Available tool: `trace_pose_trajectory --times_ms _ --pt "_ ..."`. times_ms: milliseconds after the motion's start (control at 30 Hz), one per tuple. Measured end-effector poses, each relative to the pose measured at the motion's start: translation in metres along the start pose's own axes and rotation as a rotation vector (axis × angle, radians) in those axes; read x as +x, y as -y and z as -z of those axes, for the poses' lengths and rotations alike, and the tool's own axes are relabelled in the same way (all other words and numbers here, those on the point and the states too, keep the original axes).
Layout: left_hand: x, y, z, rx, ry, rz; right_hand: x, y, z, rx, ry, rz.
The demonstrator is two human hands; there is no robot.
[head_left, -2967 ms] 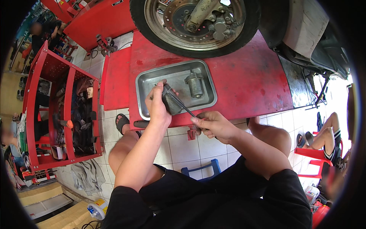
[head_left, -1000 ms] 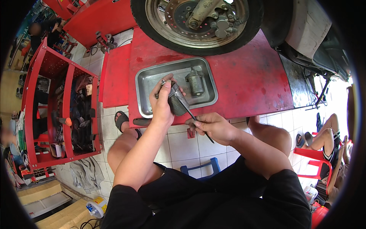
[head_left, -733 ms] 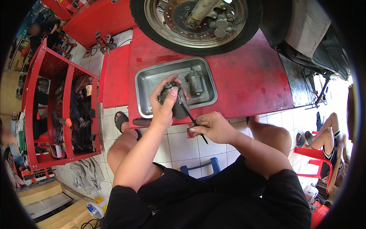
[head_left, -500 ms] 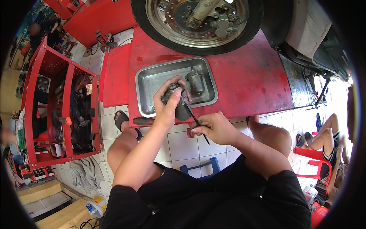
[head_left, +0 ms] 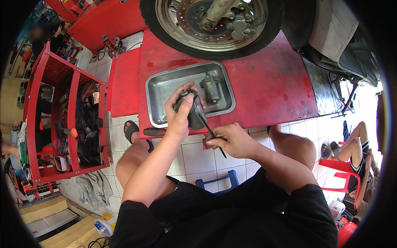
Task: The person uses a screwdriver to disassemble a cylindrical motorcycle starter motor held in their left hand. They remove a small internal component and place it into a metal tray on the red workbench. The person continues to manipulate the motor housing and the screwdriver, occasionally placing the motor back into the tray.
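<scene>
My left hand [head_left: 182, 108] is closed round a dark, cylindrical starter motor [head_left: 196, 120], its thumb on the upper end. It holds the motor tilted over the near rim of a metal tray [head_left: 157, 118]. A thin black rod or cable [head_left: 223, 153] runs down along the motor and through the pinched fingers of my right hand [head_left: 229, 139]; which of the two it is, I cannot tell. Its lower tip sticks out below that hand. Inside the tray, to the right, lies a second, similar grey motor [head_left: 211, 89].
The tray stands on a red bench [head_left: 269, 87]. Beyond it is a motorcycle wheel [head_left: 215, 29] with a brake disc. A black handle [head_left: 154, 132] lies by the bench's near edge. At left stands a red tool cart [head_left: 76, 120]; a blue stool [head_left: 217, 182] is below me. Another person sits at right.
The motor in my left hand has tilted slightly and shifted a little left. My right hand keeps its pinch and has moved only slightly.
</scene>
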State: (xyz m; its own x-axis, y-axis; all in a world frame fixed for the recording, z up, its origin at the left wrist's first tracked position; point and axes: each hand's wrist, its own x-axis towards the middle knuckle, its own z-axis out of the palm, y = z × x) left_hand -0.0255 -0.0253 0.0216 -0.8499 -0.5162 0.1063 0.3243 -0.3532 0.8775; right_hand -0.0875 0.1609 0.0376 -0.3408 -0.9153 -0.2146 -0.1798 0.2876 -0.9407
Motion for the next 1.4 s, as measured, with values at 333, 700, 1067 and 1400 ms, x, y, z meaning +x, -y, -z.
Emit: trace_pose_trajectory --times_ms 333,700,1067,1400 --pt "-0.002 0.003 0.001 0.006 -0.014 0.013 0.000 0.001 -0.004 0.028 -0.024 0.010" --pt "0.001 0.004 0.001 -0.053 -0.067 0.061 -0.001 0.001 -0.004 -0.033 -0.049 0.053" --pt "0.001 0.004 0.000 -0.055 -0.068 0.071 -0.002 0.004 -0.003 -0.004 -0.026 0.012" --pt "-0.002 0.005 0.005 -0.022 -0.059 0.049 -0.001 0.009 -0.003 0.101 0.126 0.036"
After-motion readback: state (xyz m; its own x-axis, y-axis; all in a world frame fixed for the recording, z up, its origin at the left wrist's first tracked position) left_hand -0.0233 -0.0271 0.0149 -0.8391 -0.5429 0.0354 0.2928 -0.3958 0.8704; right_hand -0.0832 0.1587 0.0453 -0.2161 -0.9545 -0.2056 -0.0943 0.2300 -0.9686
